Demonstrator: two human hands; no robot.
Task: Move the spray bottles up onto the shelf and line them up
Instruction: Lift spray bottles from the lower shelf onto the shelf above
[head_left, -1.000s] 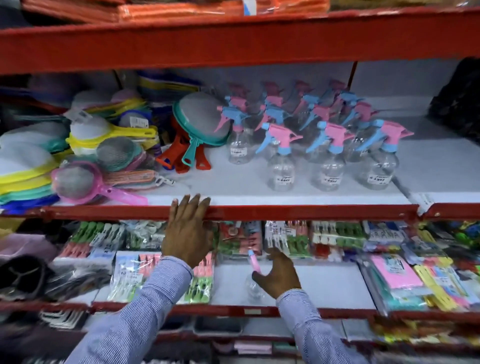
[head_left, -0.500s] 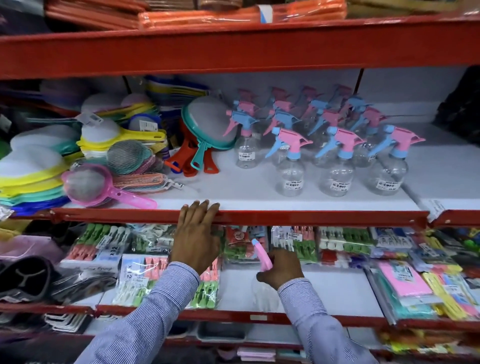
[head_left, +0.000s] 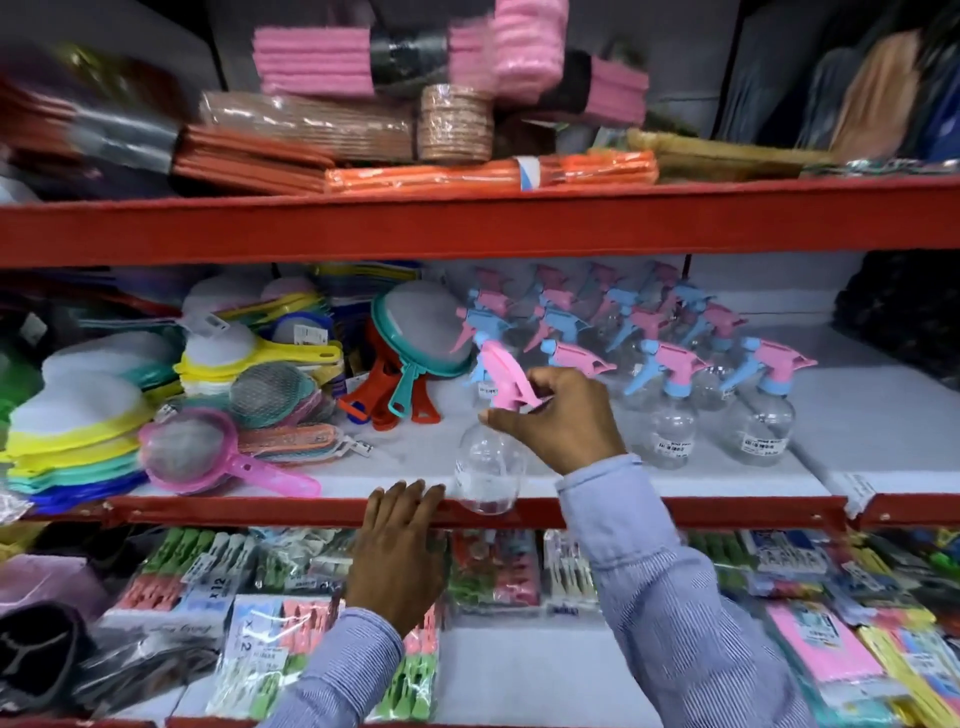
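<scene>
My right hand (head_left: 563, 418) grips the pink trigger head of a clear spray bottle (head_left: 485, 470). The bottle hangs tilted over the front edge of the middle shelf (head_left: 675, 506), left of the others. Several clear spray bottles with pink and blue heads (head_left: 672, 410) stand in rows on that white shelf, from the front to the back wall. My left hand (head_left: 402, 558) rests flat with its fingers on the red front rail of the same shelf, holding nothing.
Plastic strainers (head_left: 208, 452) and stacked sieves (head_left: 78, 431) fill the shelf's left half, with teal and red strainers (head_left: 415, 353) leaning beside the bottles. Packs of clothes pegs (head_left: 249, 623) lie on the shelf below. Cloths and mats (head_left: 363, 130) sit on the shelf above.
My right hand closed on the spray bottle on the lower shelf and lifted it up to the middle shelf's front edge. The left hand stayed on the rail. The view tilted upward.
</scene>
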